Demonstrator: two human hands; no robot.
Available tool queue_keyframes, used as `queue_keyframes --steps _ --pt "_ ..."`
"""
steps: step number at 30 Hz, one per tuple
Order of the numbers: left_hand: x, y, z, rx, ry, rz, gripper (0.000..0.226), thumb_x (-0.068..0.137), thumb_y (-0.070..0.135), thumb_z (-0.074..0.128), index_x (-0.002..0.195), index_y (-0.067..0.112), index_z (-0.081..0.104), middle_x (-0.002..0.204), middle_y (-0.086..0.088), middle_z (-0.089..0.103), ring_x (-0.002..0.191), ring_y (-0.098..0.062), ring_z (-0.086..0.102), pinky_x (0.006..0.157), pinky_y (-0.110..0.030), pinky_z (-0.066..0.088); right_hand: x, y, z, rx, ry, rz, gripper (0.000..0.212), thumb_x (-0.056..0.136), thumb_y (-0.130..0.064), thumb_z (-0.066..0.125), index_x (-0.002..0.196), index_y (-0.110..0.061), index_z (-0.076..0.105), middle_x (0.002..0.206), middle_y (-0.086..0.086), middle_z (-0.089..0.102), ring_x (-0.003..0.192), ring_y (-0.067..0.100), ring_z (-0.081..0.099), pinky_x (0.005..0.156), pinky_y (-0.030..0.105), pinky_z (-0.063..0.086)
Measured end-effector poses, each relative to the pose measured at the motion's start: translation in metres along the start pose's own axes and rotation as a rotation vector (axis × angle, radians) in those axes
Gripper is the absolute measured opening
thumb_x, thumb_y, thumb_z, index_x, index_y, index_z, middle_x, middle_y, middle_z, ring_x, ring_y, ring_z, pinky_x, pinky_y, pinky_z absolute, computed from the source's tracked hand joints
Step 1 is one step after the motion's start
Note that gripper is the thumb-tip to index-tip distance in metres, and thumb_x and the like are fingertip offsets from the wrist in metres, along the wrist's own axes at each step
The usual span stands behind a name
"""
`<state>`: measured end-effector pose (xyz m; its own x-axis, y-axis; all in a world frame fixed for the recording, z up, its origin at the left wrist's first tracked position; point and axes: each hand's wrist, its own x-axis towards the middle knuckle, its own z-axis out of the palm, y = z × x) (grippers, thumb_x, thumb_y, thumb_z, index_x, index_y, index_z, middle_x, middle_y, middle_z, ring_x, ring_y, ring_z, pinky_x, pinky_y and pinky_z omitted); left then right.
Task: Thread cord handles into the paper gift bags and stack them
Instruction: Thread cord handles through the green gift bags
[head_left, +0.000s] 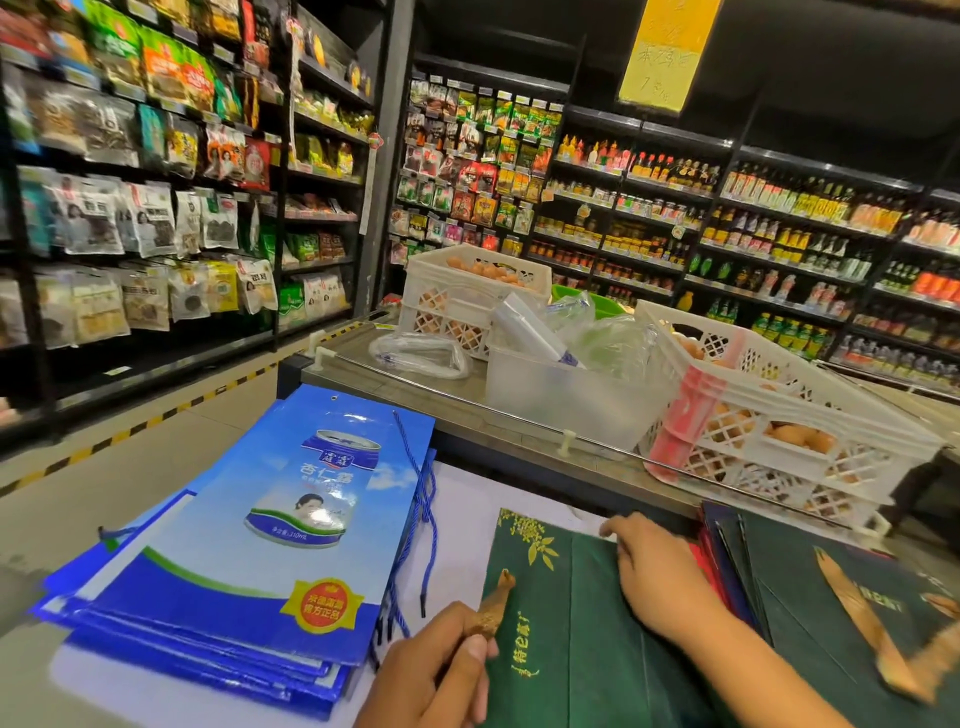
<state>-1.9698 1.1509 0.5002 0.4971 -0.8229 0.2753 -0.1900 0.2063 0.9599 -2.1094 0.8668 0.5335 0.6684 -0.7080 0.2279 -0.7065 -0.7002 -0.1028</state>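
Note:
A flat dark green gift bag (566, 639) with gold print lies in front of me. My left hand (431, 675) pinches a gold-brown cord handle (493, 608) whose end sticks up over the bag's left edge. My right hand (654, 571) rests on the bag's far right part, fingers at its top edge. A stack of blue gift bags (234, 571) with blue cords (415, 525) lies to the left. More dark green bags (841, 587) with a gold cord (878, 639) lie at the right.
Beyond the bags a metal counter (415, 395) carries white crates of eggs (769, 400), another egg crate (462, 291), a clear plastic box (561, 400) and plastic bags (415, 353). Stocked shop shelves (130, 208) line the aisle left and behind.

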Motion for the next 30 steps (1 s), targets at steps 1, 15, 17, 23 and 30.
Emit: queue_keyframes --steps 1,15,17,23,30 --pt "0.001 -0.003 0.000 -0.004 -0.008 -0.012 0.019 0.096 0.041 0.051 0.087 0.035 0.067 0.059 0.000 0.059 0.054 -0.012 0.054 0.054 -0.025 0.042 -0.003 -0.003 0.010 -0.019 -0.009 -0.018 0.038 0.098 -0.015 0.045 0.124 -0.035 0.063 0.118 -0.004 0.064 0.109 0.025 0.063 0.090 0.039 0.049" --pt "0.002 -0.003 -0.001 0.057 -0.006 -0.071 0.026 0.107 0.034 0.051 0.086 0.034 0.065 0.064 0.000 0.064 0.059 -0.010 0.059 0.060 -0.022 0.047 -0.076 -0.099 0.016 0.493 -0.172 -0.280 0.049 0.092 -0.032 0.062 0.136 -0.050 0.050 0.138 -0.037 0.042 0.133 -0.014 0.037 0.114 0.012 0.030" --pt "0.003 -0.004 0.005 0.054 0.038 -0.111 0.029 0.105 0.028 0.056 0.077 0.030 0.065 0.058 0.006 0.065 0.060 -0.009 0.060 0.058 -0.015 0.046 -0.074 -0.100 0.026 0.512 -0.125 -0.246 0.029 0.095 -0.036 0.060 0.122 -0.047 0.062 0.124 -0.033 0.054 0.123 -0.008 0.049 0.108 0.020 0.041" --pt "0.003 -0.011 0.002 0.173 -0.069 -0.137 0.024 0.104 0.034 0.054 0.085 0.046 0.064 0.071 0.004 0.070 0.063 -0.007 0.064 0.066 -0.028 0.053 -0.063 -0.106 0.036 0.477 0.004 -0.190 0.015 0.102 -0.033 0.059 0.097 -0.041 0.071 0.103 -0.026 0.060 0.107 -0.003 0.054 0.094 0.020 0.047" --pt "0.002 -0.004 0.000 0.100 -0.041 -0.100 0.003 0.092 0.041 0.065 0.094 0.043 0.063 0.070 -0.013 0.064 0.061 -0.009 0.060 0.064 -0.023 0.050 -0.045 -0.104 0.040 0.695 0.097 0.034 0.025 0.103 -0.021 0.059 0.089 -0.037 0.072 0.087 -0.019 0.069 0.088 -0.001 0.064 0.076 0.015 0.051"
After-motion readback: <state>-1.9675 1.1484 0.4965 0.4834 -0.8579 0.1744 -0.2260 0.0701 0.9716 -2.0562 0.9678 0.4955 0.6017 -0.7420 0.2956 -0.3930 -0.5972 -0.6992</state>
